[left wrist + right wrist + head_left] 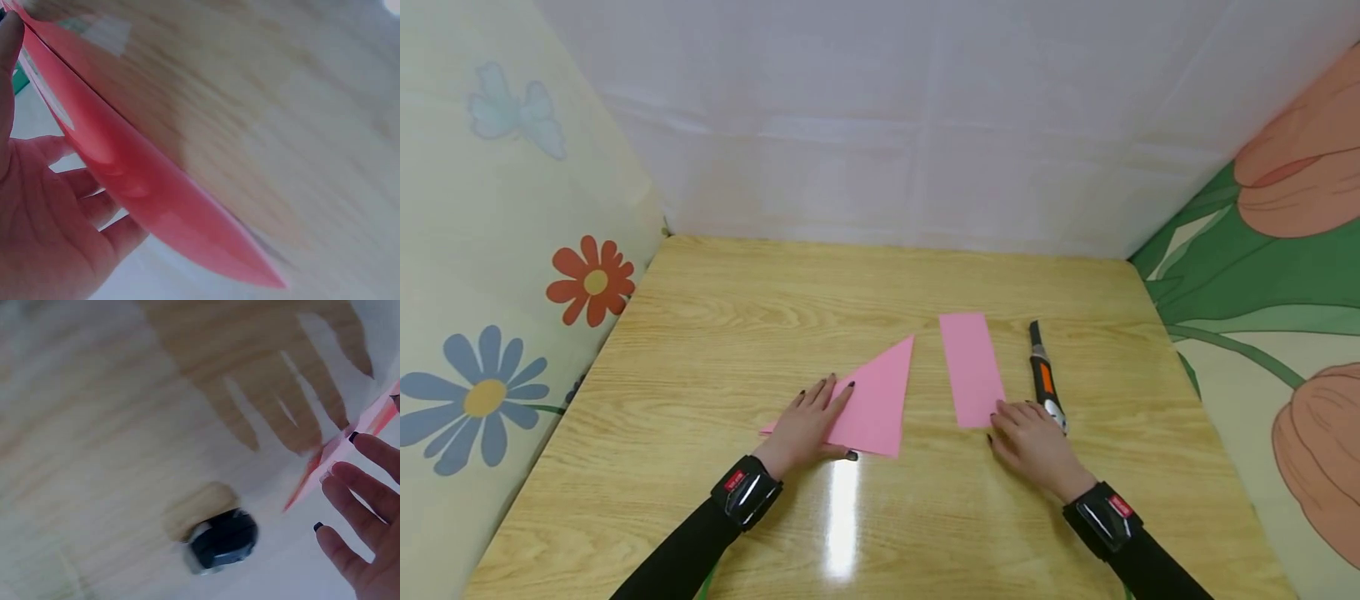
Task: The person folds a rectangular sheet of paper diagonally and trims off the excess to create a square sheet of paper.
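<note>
A folded pink paper triangle (880,400) lies left of the table's middle. My left hand (805,425) rests on its left part, fingers spread, with the thumb along the near edge. In the left wrist view the paper (144,175) bows up slightly beside the fingers. To the right lies a pink paper strip (972,367). My right hand (1033,442) is at the strip's near right corner, its fingertips at the paper and its fingers fairly straight in the right wrist view. A black and orange utility knife (1043,375) lies beside that hand, its near end close to the knuckles.
The wooden table (737,283) meets a white cloth (887,125) at the back. Flower-printed cloths hang at the left (595,200) and right (1262,275). A light reflection (842,517) shows on the near tabletop.
</note>
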Motion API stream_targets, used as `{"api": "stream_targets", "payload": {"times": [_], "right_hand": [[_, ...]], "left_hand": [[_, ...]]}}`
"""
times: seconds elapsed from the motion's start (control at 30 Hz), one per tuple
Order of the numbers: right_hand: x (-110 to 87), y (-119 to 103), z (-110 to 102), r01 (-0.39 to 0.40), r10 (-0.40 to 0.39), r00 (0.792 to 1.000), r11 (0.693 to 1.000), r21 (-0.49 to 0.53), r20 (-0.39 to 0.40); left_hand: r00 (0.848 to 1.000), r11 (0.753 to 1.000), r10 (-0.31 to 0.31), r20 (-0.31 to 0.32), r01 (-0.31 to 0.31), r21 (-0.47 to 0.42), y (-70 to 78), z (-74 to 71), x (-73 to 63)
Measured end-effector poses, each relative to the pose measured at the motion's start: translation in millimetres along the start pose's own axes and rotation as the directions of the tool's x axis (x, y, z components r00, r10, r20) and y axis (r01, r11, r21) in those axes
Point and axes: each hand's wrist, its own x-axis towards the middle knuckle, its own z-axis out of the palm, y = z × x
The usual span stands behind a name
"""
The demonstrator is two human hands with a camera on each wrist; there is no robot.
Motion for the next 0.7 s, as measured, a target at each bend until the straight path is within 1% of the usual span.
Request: {"api": "stream_targets", "payload": {"times": [0.07,0.13,0.17,0.23,0.3,0.37,0.47,0.53,0.63,0.7], "right_hand": [[8.8,-5,0,0.024,-0.023,0.999,1.0,0.018,-0.042],[21.8,-13,0,0.066,-0.062,0.995,0.997,0.048,-0.074],[29.1,-18,0,0.091,-0.086,0.993,0.994,0.064,-0.079],[44.3,-31,1,0.144,-0.138,0.989,0.985,0.098,-0.062],[58.7,-45,2,0.19,-0.19,0.982,0.973,0.133,-0.011],[72.3,-59,3,0.222,-0.235,0.969,0.963,0.156,0.072],[91.5,-80,6,0.257,-0.287,0.938,0.952,0.169,0.193],[102.2,-92,9,0.289,-0.318,0.914,0.946,0.147,0.25],[112.6,-103,15,0.352,-0.363,0.89,0.932,0.091,0.276],[116.2,-107,17,0.39,-0.386,0.88,0.92,0.041,0.278]], "left_hand": [[1.0,1.0,0.002,-0.004,-0.002,-0.002,0.0,-0.1,0.7],[1.0,1.0,-0.001,-0.003,0.001,-0.005,0.3,-0.2,1.1],[1.0,1.0,-0.006,-0.001,0.006,-0.006,0.6,-0.2,1.3],[1.0,1.0,-0.014,0.004,0.014,-0.002,1.3,-0.1,1.7],[1.0,1.0,-0.023,0.008,0.023,0.0,2.1,0.4,2.2],[0.999,0.999,-0.032,0.011,0.032,0.012,2.7,1.4,2.6],[0.999,0.998,-0.041,0.005,0.041,0.039,2.8,3.1,2.7],[0.999,0.997,-0.047,0.002,0.047,0.056,2.5,4.1,2.8],[0.999,0.997,-0.051,0.003,0.051,0.057,2.5,4.6,3.0],[0.999,0.997,-0.052,0.006,0.051,0.06,2.6,4.0,3.5]]}}
